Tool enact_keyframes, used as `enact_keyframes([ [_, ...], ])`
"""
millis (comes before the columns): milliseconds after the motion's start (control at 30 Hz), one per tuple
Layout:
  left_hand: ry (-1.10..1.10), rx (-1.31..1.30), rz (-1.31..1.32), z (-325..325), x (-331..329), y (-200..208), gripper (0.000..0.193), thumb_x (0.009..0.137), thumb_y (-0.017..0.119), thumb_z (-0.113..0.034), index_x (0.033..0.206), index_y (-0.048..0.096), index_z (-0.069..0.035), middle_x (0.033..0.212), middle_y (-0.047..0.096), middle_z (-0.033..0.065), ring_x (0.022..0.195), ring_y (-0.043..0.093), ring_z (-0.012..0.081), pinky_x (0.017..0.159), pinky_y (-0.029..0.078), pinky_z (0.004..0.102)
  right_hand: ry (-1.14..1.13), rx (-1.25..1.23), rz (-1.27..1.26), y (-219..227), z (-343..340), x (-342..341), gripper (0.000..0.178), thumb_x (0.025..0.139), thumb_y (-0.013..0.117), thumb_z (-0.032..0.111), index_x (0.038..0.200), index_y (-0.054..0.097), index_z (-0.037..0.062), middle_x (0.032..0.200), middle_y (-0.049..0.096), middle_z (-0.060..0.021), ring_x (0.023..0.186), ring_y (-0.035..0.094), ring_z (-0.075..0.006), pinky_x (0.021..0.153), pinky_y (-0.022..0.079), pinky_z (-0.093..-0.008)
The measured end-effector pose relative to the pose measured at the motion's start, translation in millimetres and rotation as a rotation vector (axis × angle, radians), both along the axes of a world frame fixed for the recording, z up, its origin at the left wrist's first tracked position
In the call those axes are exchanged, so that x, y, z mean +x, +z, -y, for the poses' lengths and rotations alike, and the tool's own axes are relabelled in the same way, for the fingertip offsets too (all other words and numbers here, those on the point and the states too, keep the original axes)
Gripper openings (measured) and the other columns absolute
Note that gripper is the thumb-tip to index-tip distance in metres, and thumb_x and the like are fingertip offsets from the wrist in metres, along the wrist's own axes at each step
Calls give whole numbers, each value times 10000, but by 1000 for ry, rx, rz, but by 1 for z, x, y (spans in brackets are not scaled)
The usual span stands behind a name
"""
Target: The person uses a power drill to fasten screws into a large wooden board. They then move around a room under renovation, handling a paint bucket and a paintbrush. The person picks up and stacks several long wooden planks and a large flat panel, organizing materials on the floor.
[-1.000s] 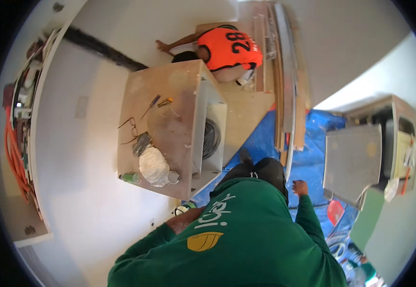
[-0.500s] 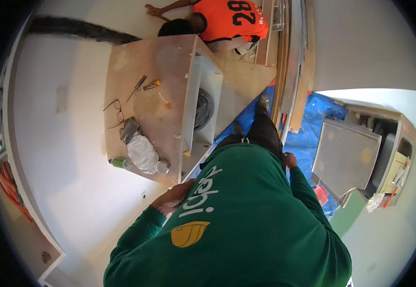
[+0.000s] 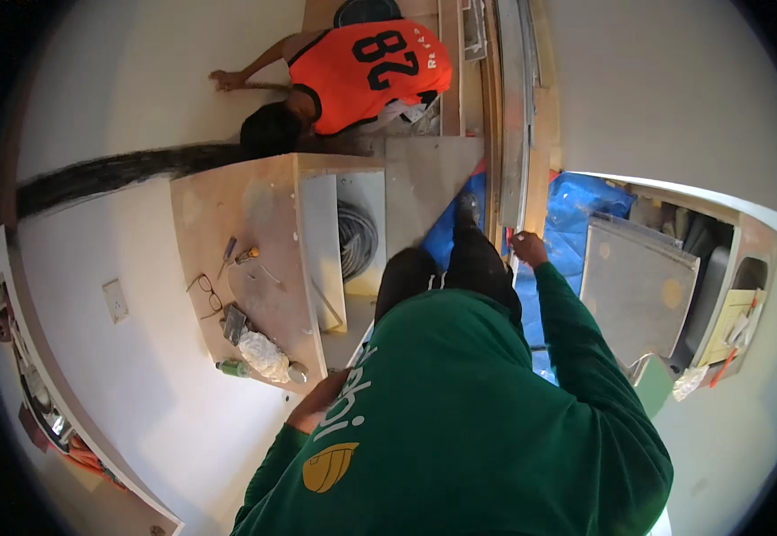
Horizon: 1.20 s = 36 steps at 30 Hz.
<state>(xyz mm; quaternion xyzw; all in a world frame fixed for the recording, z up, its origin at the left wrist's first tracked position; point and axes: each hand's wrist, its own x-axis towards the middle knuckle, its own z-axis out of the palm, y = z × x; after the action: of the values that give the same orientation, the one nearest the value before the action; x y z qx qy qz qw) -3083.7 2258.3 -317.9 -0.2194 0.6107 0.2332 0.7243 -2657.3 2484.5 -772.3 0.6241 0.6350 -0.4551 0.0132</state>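
Observation:
My left hand [image 3: 320, 400] is low beside the front corner of a wooden cabinet [image 3: 268, 210], and my body hides its fingers. My right hand [image 3: 529, 249] is held out past my hip, close to long boards [image 3: 542, 170]; its fingers look curled, and I see nothing in them. On the cabinet top are a screwdriver [image 3: 227, 255], an orange-handled tool [image 3: 246, 255], eyeglasses [image 3: 207, 295], a dark block [image 3: 233, 323], a crumpled white bag [image 3: 263, 355] and a green bottle [image 3: 231, 368]. A coil of dark cable [image 3: 357, 239] sits inside the cabinet.
Ahead, a person in an orange jersey [image 3: 375, 71] bends down beyond the cabinet, one arm against the wall. Long boards and metal lengths [image 3: 511, 116] run ahead on the right. Blue sheeting [image 3: 572, 214] covers floor there, beside a unit holding a grey panel [image 3: 639, 286].
My right hand has moved forward, away from my hip. The view has shifted, so the cabinet sits lower and further left and more of the person in orange shows.

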Motion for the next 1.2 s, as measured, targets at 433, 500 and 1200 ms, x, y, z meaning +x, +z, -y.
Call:
enact_keyframes([
  [433,-949,426,-592,-148,-28,-72,558,1006,663,-432,1357,639,1,1092,761,220,981,747,336,860,571,411,439,-308,267,3,-39,17,307,947,640,452,1007,794,194,841,773,-91,850,762,-356,772,612,-500],
  [500,-1023,476,-620,-190,-45,-81,596,990,673,-460,1369,629,-2,1082,764,216,979,746,350,862,571,428,419,-363,298,1,-55,11,299,937,641,453,1005,795,206,794,760,-71,822,762,-343,749,611,-502],
  [1200,-1648,107,-531,-373,-12,-445,959,858,743,-530,1598,333,-77,1525,418,308,1313,522,522,1072,463,611,-149,-327,249,-186,-264,-145,632,863,753,517,1217,687,-3,1128,733,-287,1082,705,-461,960,566,-512],
])
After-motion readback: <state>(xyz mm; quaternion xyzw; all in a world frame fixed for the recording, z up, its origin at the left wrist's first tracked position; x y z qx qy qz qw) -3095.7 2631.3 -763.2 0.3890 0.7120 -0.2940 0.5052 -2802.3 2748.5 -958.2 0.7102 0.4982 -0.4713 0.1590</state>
